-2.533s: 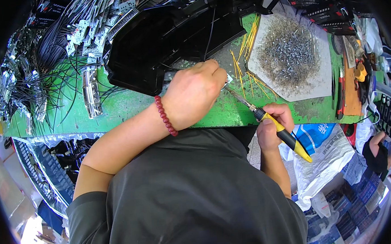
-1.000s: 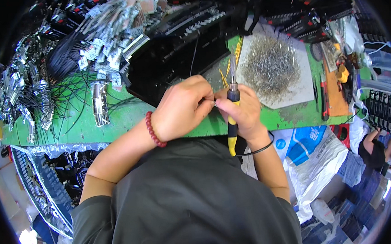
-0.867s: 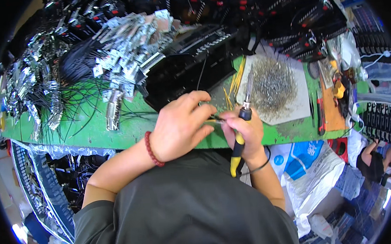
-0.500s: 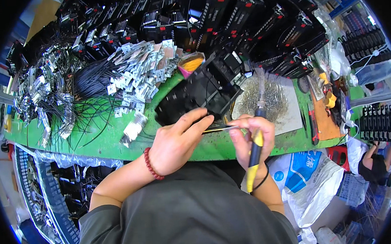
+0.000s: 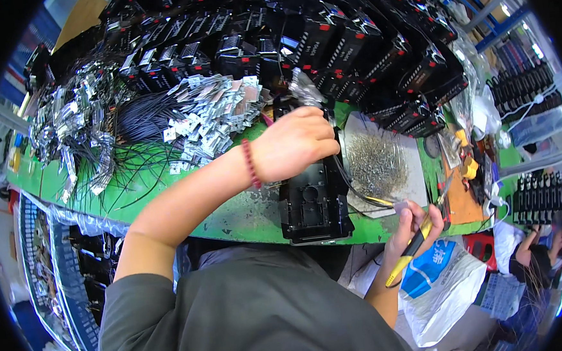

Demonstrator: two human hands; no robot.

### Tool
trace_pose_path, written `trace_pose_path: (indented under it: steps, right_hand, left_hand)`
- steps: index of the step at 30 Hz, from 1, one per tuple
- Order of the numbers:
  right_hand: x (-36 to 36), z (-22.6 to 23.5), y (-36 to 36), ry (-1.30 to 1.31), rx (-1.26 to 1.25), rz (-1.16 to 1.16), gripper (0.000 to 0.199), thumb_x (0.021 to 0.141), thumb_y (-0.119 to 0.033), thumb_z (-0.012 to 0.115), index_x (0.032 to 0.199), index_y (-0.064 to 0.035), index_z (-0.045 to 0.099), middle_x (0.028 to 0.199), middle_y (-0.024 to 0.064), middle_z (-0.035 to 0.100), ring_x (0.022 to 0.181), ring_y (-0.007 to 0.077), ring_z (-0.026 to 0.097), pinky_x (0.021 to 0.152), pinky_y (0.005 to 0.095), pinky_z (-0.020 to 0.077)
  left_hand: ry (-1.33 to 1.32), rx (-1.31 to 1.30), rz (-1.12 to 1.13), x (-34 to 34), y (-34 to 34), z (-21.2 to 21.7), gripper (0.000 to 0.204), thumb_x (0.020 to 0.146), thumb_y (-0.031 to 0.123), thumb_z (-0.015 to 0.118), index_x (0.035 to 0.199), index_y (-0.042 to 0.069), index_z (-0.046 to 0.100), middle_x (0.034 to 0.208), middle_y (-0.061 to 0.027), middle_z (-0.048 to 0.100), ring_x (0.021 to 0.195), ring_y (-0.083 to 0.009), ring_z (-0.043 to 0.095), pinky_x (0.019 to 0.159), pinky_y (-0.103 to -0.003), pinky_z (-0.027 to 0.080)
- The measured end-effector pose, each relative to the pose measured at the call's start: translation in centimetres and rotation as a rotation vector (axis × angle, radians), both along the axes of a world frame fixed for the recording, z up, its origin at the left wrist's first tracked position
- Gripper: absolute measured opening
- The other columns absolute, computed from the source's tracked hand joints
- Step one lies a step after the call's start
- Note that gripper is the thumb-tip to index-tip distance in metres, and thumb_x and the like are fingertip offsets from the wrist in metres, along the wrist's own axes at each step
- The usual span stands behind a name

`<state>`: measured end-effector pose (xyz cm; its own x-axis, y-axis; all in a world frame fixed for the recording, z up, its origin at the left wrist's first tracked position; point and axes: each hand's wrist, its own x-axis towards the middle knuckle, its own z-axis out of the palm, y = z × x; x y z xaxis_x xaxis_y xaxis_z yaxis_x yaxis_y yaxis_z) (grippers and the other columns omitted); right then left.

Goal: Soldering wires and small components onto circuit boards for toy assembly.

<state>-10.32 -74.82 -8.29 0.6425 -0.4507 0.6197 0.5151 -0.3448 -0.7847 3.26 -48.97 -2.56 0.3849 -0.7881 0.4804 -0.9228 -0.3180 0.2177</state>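
Note:
A black plastic housing [image 5: 315,202] with moulded recesses lies lengthwise at the bench's front edge. My left hand [image 5: 298,142] is closed over its far part, fingers curled and mostly hidden. A shiny silvery piece [image 5: 306,89] juts out just beyond the knuckles, apparently held by it. A dark cable [image 5: 352,183] curves from beside my left hand toward the right, ending in a yellowish section. My right hand [image 5: 416,228] is closed around the yellow-and-black handle of a soldering iron [image 5: 417,239], its tip pointing up and right. The cable's yellowish end reaches that hand's fingertips.
A pale board [image 5: 412,167] carries a heap of small metal parts. To the left lie piles of silvery plates [image 5: 216,112] with black wires. Rows of black housings [image 5: 311,45] are stacked behind. Hand tools and an orange board [image 5: 466,199] are at right. A person sits far right.
The housing has turned from slanting to lengthwise. My left hand has moved forward and right over it, and the silvery piece has left the bench's left part. My right hand with the iron moved right.

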Motion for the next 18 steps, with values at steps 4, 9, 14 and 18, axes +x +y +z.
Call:
trace_pose_path:
  steps: [4,9,14,18]
  right_hand:
    - [-1.2,-0.4,-0.1,-0.007,-0.246,0.108,0.044,0.085,0.001,0.062,0.121,-0.0076,0.039,0.09,0.015,0.064,0.081,0.0219,0.06,0.078,0.0378,0.0505]
    - [-1.0,1.7,3.7,0.107,-0.581,0.35,0.029,0.074,0.007,0.068,0.096,-0.0086,0.058,0.086,0.0062,0.071,0.067,0.0221,0.065,0.068,0.0337,0.0482]
    - [-0.2,1.1,5.3,0.149,-0.618,0.61,0.031,0.068,0.01,0.068,0.092,-0.0093,0.065,0.069,0.0047,0.063,0.062,0.0245,0.061,0.068,0.0334,0.0466]
    - [-2.6,2.6,6.4,0.304,-0.5,0.646,0.027,0.075,0.002,0.066,0.1,-0.0076,0.067,0.079,0.0094,0.065,0.075,0.0277,0.063,0.087,0.0403,0.0431]
  left_hand:
    - [0.001,-0.163,0.048,-0.9,-0.2,-1.8,0.018,0.075,0.008,0.064,0.093,0.006,0.064,0.096,-0.0078,0.064,0.097,-0.026,0.06,0.088,-0.039,0.047]
    - [0.296,0.18,0.701,-3.1,2.9,-0.7,0.04,0.083,0.043,0.061,0.074,0.005,0.063,0.065,-0.0122,0.062,0.065,-0.0318,0.064,0.058,-0.041,0.05]
    - [0.622,0.251,0.737,-4.2,2.9,-3.1,0.067,0.076,0.063,0.058,0.068,-0.003,0.066,0.07,-0.0206,0.064,0.071,-0.037,0.065,0.065,-0.045,0.052]
    - [0.884,-0.099,0.706,-5.2,2.7,-5.3,0.036,0.075,0.033,0.061,0.072,-0.003,0.063,0.071,-0.0256,0.062,0.071,-0.0396,0.064,0.065,-0.046,0.052]
